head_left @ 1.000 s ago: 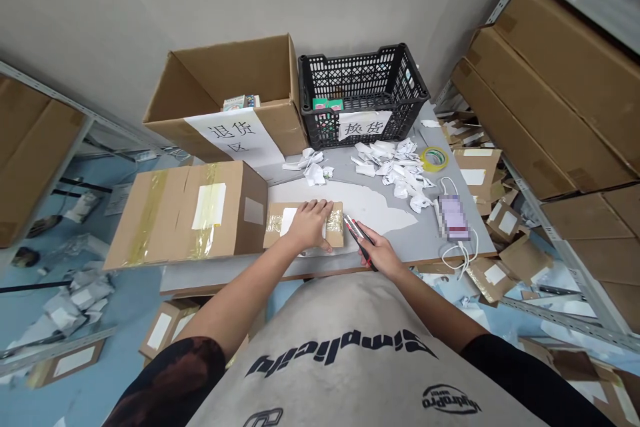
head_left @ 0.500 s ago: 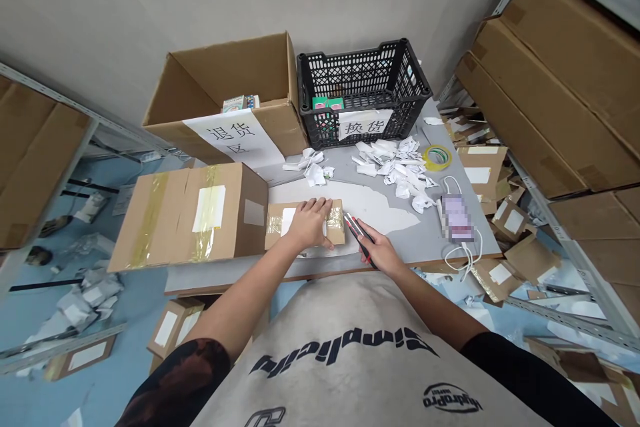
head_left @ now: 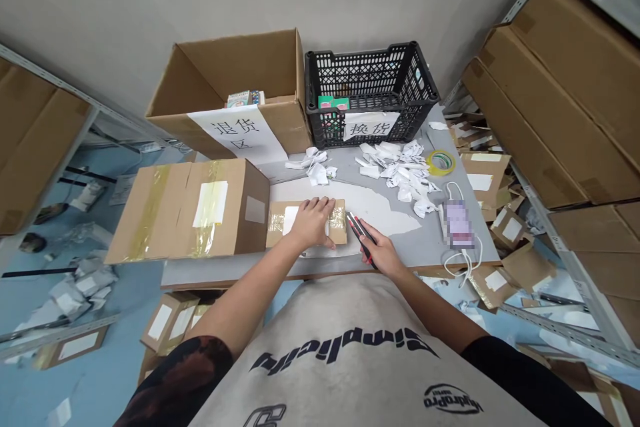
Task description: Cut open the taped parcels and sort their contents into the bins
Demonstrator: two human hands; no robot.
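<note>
My left hand [head_left: 313, 224] presses down on a flat kraft parcel [head_left: 276, 223] with a white label and clear tape at both ends. The parcel lies on a white sheet on the grey table [head_left: 430, 250], against a large taped cardboard carton [head_left: 183, 211]. My right hand [head_left: 383, 255] grips a black-and-red box cutter [head_left: 361, 234], its blade end pointing up the table. The cutter's tip is close to the parcel's right end, with a small gap between them.
An open carton [head_left: 227, 73] with a Chinese sign and a black plastic crate [head_left: 371, 73] stand at the back. Crumpled white paper [head_left: 397, 180], a yellow tape roll [head_left: 441, 162] and a blurred device [head_left: 457, 223] with a white cable lie on the table. Cartons fill the shelves on both sides, and mailers litter the floor.
The whole scene has shifted slightly in view as my head moves. Both hands stay in place, with the parcel under my left and the cutter in my right.
</note>
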